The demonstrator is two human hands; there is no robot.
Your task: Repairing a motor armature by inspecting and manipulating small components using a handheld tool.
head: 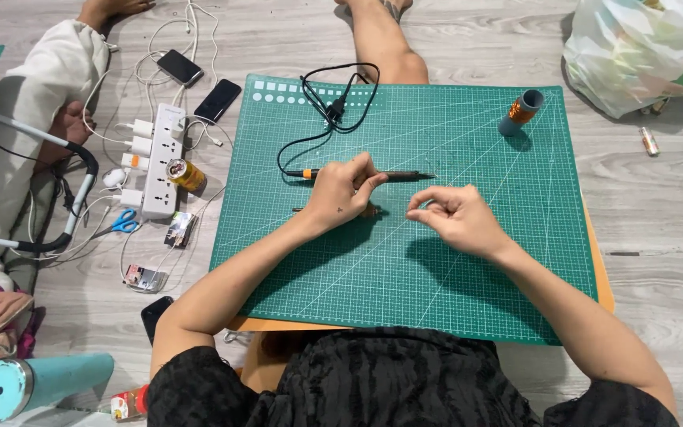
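Clearly the left hand (340,198) pinches a soldering iron (373,175) mid-frame on the green cutting mat (436,269); the right hand (452,217) curls its fingers, holding something too small to tell. Steadying both wrists on the mat would help.

Slim dark soldering iron (393,175), orange collar, lying horiz. on green mat

We count one green cutting mat (468,261), one soldering iron (393,175) with one black cord (333,103), and one spool of copper wire (522,112). Off the mat lie two dark phones (180,66), one white power strip (162,162), one pair of blue scissors (124,223), one teal flask (37,383) and one plastic bag (642,47).
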